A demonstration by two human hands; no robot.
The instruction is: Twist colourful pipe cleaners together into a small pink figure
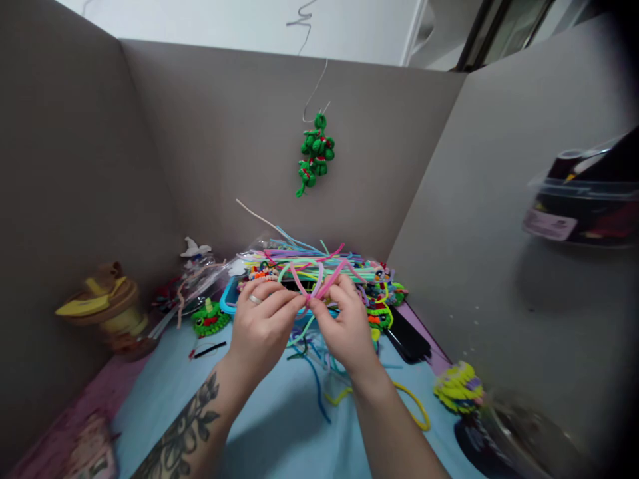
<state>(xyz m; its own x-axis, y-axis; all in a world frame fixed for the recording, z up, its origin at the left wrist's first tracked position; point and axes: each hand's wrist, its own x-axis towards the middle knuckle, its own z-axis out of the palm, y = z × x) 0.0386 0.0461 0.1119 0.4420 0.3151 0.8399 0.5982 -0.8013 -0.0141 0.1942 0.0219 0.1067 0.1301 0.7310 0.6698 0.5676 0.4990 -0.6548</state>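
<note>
Both hands meet at the middle of a bunch of pipe cleaners [315, 282] in pink, lilac and mint, held up over the table. My left hand [267, 319], with a ring on one finger, pinches the joined spot from the left. From the right, my right hand [344, 319] pinches the same spot, with pink stems running up past its fingers. Loops and loose ends fan out above the fingertips, and a mint end hangs below. Just behind lies a big pile of pipe cleaners [299, 256] in many colours, over a blue tray [228, 297].
Loose stems, including a yellow pipe cleaner [417, 402], lie on the blue cloth [279, 426]. A black phone [408, 336] and yellow fuzzy piece [459, 388] sit right; a green frog-like figure [208, 318] sits left. Green figures [317, 156] hang from a wire. Grey panels [239, 133] enclose three sides.
</note>
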